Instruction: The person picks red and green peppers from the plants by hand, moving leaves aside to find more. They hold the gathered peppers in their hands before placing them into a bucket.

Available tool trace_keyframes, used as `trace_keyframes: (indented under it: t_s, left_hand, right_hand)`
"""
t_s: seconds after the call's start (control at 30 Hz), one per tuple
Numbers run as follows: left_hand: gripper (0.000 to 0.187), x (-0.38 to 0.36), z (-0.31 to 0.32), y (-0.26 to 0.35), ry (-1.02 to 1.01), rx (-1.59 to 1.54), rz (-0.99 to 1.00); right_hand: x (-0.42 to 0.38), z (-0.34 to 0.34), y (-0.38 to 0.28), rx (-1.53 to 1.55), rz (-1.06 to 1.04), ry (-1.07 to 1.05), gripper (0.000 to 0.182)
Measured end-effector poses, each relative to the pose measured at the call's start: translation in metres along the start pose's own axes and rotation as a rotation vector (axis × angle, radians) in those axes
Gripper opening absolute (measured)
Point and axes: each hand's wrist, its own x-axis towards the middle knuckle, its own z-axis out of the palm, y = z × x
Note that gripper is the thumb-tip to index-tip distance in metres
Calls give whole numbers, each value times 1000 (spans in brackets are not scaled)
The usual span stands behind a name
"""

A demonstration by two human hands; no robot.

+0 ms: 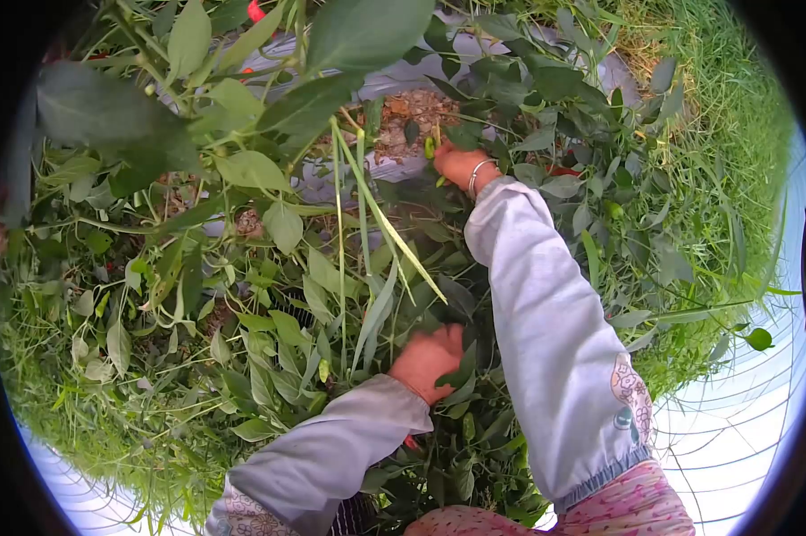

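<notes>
Pepper plants with broad green leaves (282, 223) fill the middle of the view. My right hand (461, 165), with a bracelet (478, 170) at its wrist, reaches far forward; its fingers are curled beside small green peppers (430, 147), and whether it grips them is unclear. Lower down, my left hand (428, 359) is among the leaves, its fingers bent and partly hidden by foliage, so any hold is not visible. Red peppers show at the top (255, 11) and beneath my left sleeve (411, 442).
Pale plastic sheeting (394, 76) lies under the plants, with bare soil (403, 121) in a gap. Tall grass (742, 116) grows at the right. Long thin stalks (380, 214) hang in front of the leaves. A white gridded surface (733, 429) shows at lower right.
</notes>
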Motion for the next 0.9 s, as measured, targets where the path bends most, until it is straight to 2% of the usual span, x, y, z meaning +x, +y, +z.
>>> trace_keyframes:
  t_s: [0.03,0.1,0.2,0.27,0.3,0.37,0.43,0.47,0.53,0.63,0.73,0.83,0.9]
  left_hand:
    - [45,2,-1,2,-3,17,-22]
    - [37,1,-1,-2,-13,-12,7]
    - [36,1,-10,-4,-2,1,77]
    - [37,0,-8,-4,9,22,97]
    - [38,0,0,-5,16,33,89]
    - [39,1,-3,-6,-33,33,82]
    - [39,0,-19,-3,-152,12,89]
    - [40,0,-14,-4,-137,9,64]
    - [40,2,-2,-7,-102,6,17]
    - [39,-1,-5,-3,-55,-54,39]
    - [36,0,7,-5,31,-20,31]
    - [29,-2,4,3,170,-145,-49]
    - [22,-13,-31,24,230,-189,-33]
  right_hand:
    - [-3,-2,-4,-117,0,-11,19]
    - [20,10,21,-333,-277,16,19]
    - [25,4,31,-935,-585,-145,24]
    - [16,5,27,-932,-451,-161,29]
    - [12,11,26,-679,-246,-84,32]
    - [27,26,35,-416,2,-63,38]
    - [35,34,42,-346,47,-152,44]
    - [39,36,47,-281,42,-187,47]
    - [-12,6,4,-41,-88,-212,52]
    - [-51,-3,-18,179,-54,-147,51]
    - [-89,-6,-38,438,-82,-236,49]
    - [-125,-5,-42,750,-336,-313,46]
    - [-151,-1,-39,768,-566,-186,37]
